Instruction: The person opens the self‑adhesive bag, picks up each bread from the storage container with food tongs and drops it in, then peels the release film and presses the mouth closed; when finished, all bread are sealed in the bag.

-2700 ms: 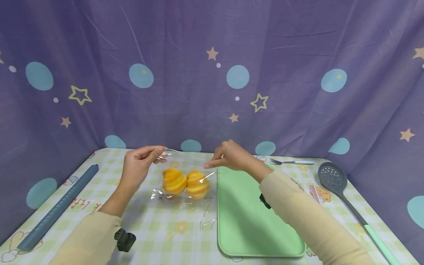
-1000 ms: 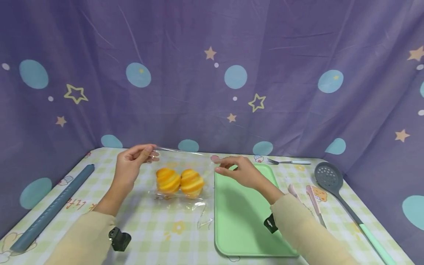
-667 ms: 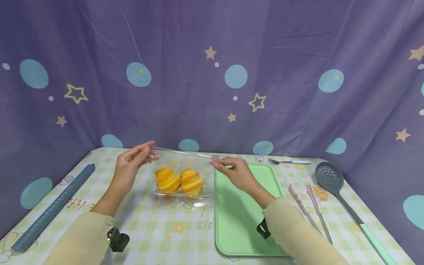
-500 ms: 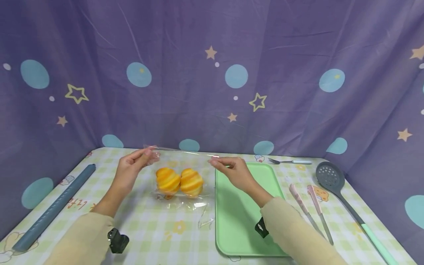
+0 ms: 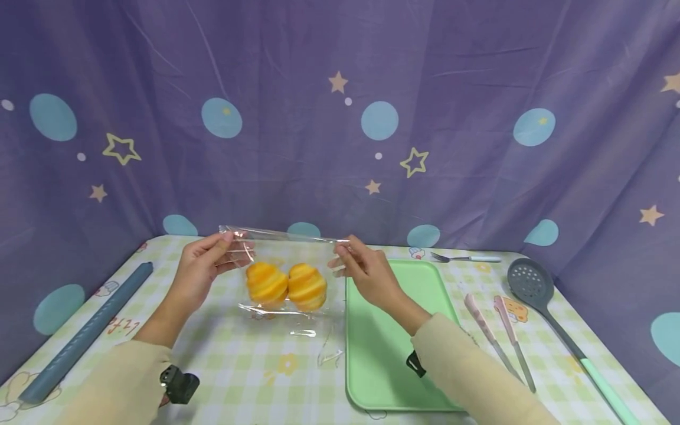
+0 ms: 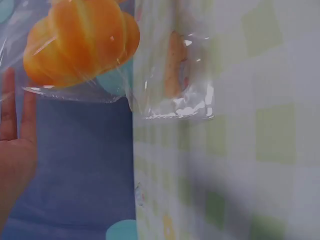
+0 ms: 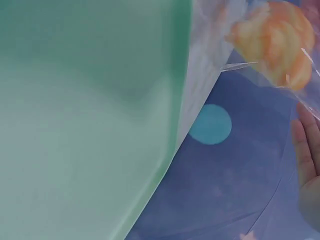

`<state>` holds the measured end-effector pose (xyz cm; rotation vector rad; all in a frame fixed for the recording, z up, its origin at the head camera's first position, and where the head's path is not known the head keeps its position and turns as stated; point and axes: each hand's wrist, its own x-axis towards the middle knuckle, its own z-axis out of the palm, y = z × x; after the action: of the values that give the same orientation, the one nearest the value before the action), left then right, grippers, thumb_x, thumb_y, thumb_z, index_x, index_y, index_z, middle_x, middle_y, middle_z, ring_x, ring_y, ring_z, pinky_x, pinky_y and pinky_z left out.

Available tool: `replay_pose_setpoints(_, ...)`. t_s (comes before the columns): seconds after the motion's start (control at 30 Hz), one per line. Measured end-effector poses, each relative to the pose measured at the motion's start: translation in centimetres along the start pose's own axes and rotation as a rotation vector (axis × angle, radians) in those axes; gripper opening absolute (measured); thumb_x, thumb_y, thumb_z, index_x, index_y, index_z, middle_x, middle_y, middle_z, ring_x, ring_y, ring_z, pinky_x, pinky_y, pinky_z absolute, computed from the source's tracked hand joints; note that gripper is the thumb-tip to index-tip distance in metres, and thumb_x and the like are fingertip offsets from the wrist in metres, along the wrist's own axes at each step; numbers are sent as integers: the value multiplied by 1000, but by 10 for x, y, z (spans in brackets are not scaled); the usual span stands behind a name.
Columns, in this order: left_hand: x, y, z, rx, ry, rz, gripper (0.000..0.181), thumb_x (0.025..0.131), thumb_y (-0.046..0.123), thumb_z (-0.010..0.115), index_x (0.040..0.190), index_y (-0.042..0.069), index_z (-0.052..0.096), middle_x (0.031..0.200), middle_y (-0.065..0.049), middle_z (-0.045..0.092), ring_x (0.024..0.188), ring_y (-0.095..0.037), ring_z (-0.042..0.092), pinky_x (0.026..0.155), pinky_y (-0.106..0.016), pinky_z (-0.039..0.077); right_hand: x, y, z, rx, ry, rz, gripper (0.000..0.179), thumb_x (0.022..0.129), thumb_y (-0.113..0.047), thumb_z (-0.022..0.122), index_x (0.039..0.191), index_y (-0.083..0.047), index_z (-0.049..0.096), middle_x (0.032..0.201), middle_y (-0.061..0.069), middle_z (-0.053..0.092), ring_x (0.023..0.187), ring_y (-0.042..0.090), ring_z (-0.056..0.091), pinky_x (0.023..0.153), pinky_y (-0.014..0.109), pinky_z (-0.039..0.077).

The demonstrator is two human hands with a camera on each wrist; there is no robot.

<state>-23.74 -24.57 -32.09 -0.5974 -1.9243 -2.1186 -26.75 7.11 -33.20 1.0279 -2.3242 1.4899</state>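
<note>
Two orange-and-yellow striped croissants point(image 5: 267, 283) lie side by side inside a clear plastic bag point(image 5: 287, 248), which hangs upright over the table. My left hand point(image 5: 204, 260) pinches the bag's top left corner between thumb and forefinger, with the other fingers behind the plastic. At the top right corner, my right hand point(image 5: 369, 271) pinches the same edge, its other fingers also behind. The left wrist view shows one croissant point(image 6: 82, 42) close up through the film. In the right wrist view a croissant point(image 7: 277, 42) appears at the upper right, near fingers point(image 7: 302, 150) of my right hand.
A green tray point(image 5: 388, 366) lies right of the bag. Further right are two pink-handled utensils point(image 5: 480, 319), a fork point(image 5: 462, 258) and a grey skimmer point(image 5: 531, 283) with a mint handle. A blue-grey rod point(image 5: 90, 330) lies along the left. A purple curtain point(image 5: 297, 177) stands behind.
My right hand came down and away from the bag's opening, then took hold of its top right corner. Both hands have raised the bag's edge slightly, stretching it straight between them.
</note>
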Motion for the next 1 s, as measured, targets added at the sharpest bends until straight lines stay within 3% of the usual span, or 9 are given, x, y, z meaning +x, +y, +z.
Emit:
replay_pose_setpoints(0.13, -3, 8, -5, 7, -1, -23, 28, 109, 13, 50, 107, 14, 78, 98, -1, 78, 85, -19, 77, 75, -31, 61, -5, -8, 7, -4, -34, -23, 16, 111, -18, 44, 106, -6, 54, 94, 16, 76, 74, 20, 76, 62, 26, 59)
replay_pose_setpoints(0.3, -11, 11, -14, 5, -46, -91, 34, 110, 11, 47, 105, 21, 79, 96, -1, 78, 82, -19, 77, 69, -34, 62, -14, -18, 15, 108, -91, 57, 19, 112, -23, 40, 105, -7, 50, 88, 16, 76, 64, 22, 75, 55, 30, 58)
replay_pose_setpoints(0.4, -14, 8, -19, -22, -72, -149, 35, 110, 12, 46, 106, 21, 79, 94, -1, 78, 80, -20, 77, 67, -36, 62, -16, -21, 19, 244, -117, 132, 22, 113, -24, 40, 106, -5, 48, 84, 21, 74, 61, 30, 74, 60, 42, 61)
replay_pose_setpoints(0.5, -16, 2, -24, -37, -51, -242, 34, 110, 16, 47, 104, 24, 80, 92, -1, 77, 77, -21, 77, 66, -35, 62, -15, -21, 23, 344, -140, 240, 25, 113, -26, 39, 105, -3, 47, 81, 24, 73, 59, 35, 73, 62, 52, 61)
replay_pose_setpoints(0.63, -14, -11, -29, 39, 8, -389, 28, 109, 26, 52, 102, 29, 79, 92, 0, 76, 78, -20, 76, 68, -33, 62, -9, -15, 28, 368, -167, 405, 27, 113, -28, 39, 103, -4, 45, 82, 23, 74, 59, 34, 73, 62, 50, 61)
replay_pose_setpoints(0.73, -10, -20, -28, 131, 47, -479, 29, 107, 34, 55, 118, 18, 76, 95, 1, 76, 81, -19, 76, 70, -31, 62, -3, -7, 31, 347, -170, 502, 27, 113, -28, 40, 102, -3, 45, 82, 22, 74, 59, 32, 73, 60, 44, 62)
replay_pose_setpoints(0.87, -4, -28, -22, 208, 83, -559, 56, 108, 37, 52, 144, -6, 51, 104, -3, 74, 83, -17, 76, 74, -34, 62, 3, 2, 34, 303, -153, 562, 28, 113, -26, 41, 107, 0, 49, 83, 21, 75, 59, 29, 73, 60, 40, 61)
replay_pose_setpoints(1.0, 1, -30, -15, 211, 69, -586, 59, 111, 30, 45, 151, -12, 34, 108, -8, 73, 84, -15, 75, 78, -36, 61, 5, 8, 35, 246, -158, 590, 30, 111, -26, 47, 122, 1, 52, 90, 20, 75, 64, 26, 74, 65, 40, 61)
